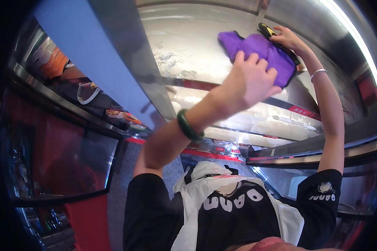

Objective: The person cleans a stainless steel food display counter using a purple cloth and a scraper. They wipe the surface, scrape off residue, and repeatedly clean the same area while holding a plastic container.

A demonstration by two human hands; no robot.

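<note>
My left hand [250,80], with a green bangle on its wrist, presses a purple cloth [264,54] flat against a smeared stainless steel surface [184,46]. My right hand [287,38], a thin silver bracelet on its wrist, grips a black and yellow tool handle [265,29] just above the cloth. The tool's black body runs down under the cloth's right edge. Its working end is hidden.
A blue panel [92,54] and a steel frame edge [125,62] slant down at the left. Red-trimmed shelves [255,138] lie below the steel surface. A dark screen-like panel [63,163] stands at the left. A white plastic bag [205,175] hangs on my chest.
</note>
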